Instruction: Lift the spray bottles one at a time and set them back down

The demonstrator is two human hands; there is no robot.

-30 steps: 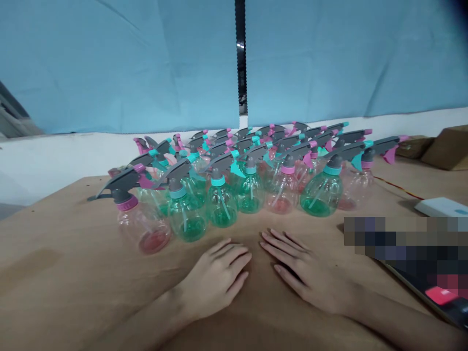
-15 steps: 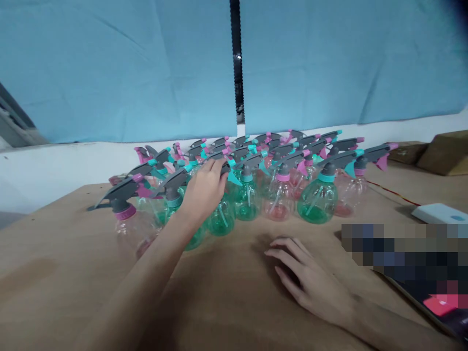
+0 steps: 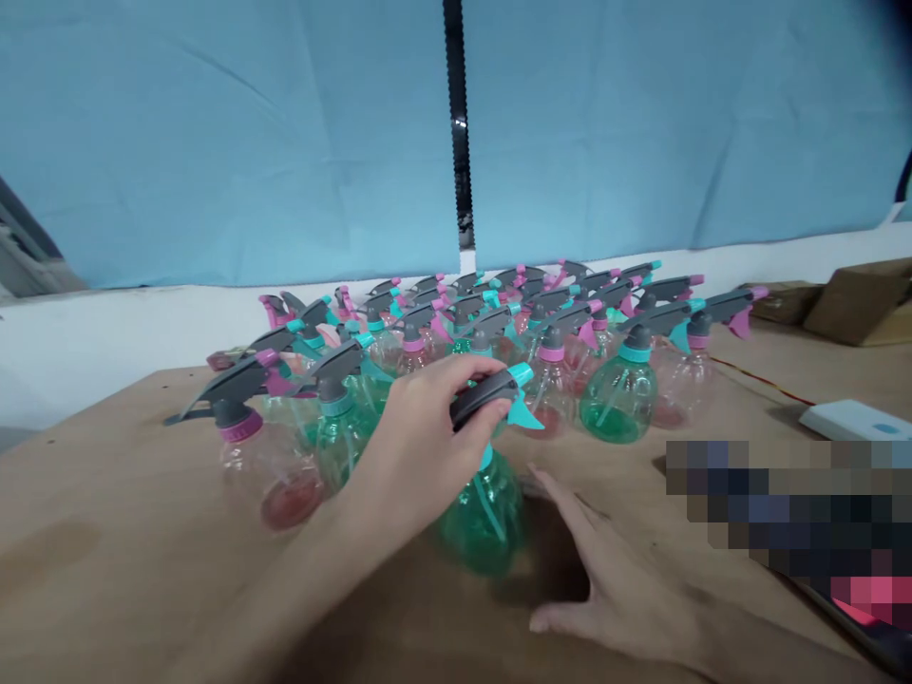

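My left hand (image 3: 434, 437) grips the grey spray head of a green spray bottle (image 3: 484, 522), thumb on one side and fingers over the top. Its nozzle and trigger are turquoise and point right. The bottle stands out in front of the others, its lower part slightly blurred. My right hand (image 3: 605, 570) is just right of this bottle, thumb and fingers spread apart around a gap, holding nothing. Left of my left arm, a clear pink-collared spray bottle (image 3: 242, 465) shows a pink base.
Behind my hands stand several rows of green and pink spray bottles, among them a green one (image 3: 618, 399). A white box (image 3: 855, 418) with a wire lies at right, near brown cartons (image 3: 869, 299). A blurred-out dark object fills the lower right. Blue sheeting (image 3: 285, 142) covers the back.
My left hand has drawn a green spray bottle out of the front row, toward me and to the right. My right hand has opened wider beside it.
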